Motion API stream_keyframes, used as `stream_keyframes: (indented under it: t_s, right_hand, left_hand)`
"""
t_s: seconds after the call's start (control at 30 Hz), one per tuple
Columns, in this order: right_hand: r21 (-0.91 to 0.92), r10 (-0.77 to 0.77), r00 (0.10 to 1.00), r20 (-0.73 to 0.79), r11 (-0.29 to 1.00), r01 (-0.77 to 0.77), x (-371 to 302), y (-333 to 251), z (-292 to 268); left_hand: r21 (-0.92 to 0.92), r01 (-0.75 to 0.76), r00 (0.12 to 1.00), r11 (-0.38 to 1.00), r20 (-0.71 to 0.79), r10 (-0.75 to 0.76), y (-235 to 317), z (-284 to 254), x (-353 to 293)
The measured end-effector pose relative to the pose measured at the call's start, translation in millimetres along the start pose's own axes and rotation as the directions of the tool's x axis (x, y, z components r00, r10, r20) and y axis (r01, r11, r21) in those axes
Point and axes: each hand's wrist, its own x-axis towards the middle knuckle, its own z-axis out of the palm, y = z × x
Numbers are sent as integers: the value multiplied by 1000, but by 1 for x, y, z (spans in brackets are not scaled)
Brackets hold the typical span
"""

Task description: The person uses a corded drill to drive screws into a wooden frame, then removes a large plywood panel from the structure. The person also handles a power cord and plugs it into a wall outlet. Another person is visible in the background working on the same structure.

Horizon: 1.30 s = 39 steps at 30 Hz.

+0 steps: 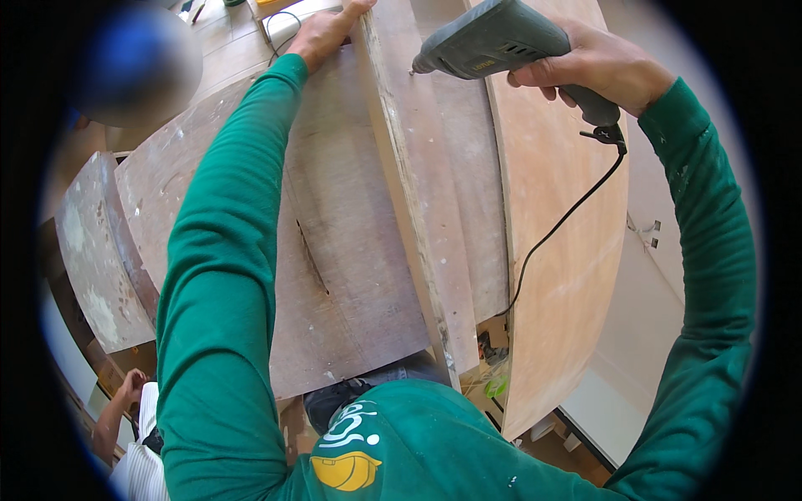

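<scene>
Head view: you face several wooden boards, your arms in green sleeves (221, 242)
Far left: a co-worker's hand (132, 386) shows low down, below a paint-marked board (93, 255)
Left hand (324, 37): yours touches the far end of the long plank (399, 171); its fingers run out at the upper edge, so their grip cannot be told
Wide board (359, 259): left of the plank, with a dark slit (312, 260)
Drill (493, 43): grey, right of the plank's edge, nose pointing left; contact with wood is unclear
Cord (570, 215): black, crossing before the pale board (547, 334)
Right hand (597, 67): your fingers wrap the drill's handle
</scene>
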Motion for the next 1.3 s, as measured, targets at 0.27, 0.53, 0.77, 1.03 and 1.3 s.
stream_keyframes:
  t_s: [0.27,0.53,0.77,1.03,1.3]
  right_hand:
    - [-53,-30,985,-170,998,21,-2,-8,13]
    - [-60,-8,981,-193,998,-4,-7,-20,12]
    - [18,38,982,-185,999,-35,-9,-24,14]
    - [25,10,986,-165,1000,-6,-6,-20,12]
    - [-24,-11,988,-153,1000,7,0,-14,10]
  left_hand:
    - [51,111,993,993,41,-113,12,-5,-6]
    - [2,118,993,993,17,-118,15,-5,-9]
    - [43,164,986,986,26,-165,13,-8,-9]
    - [-12,144,988,990,50,-143,9,-9,-9]
    - [-102,79,995,992,65,-73,5,-6,-6]
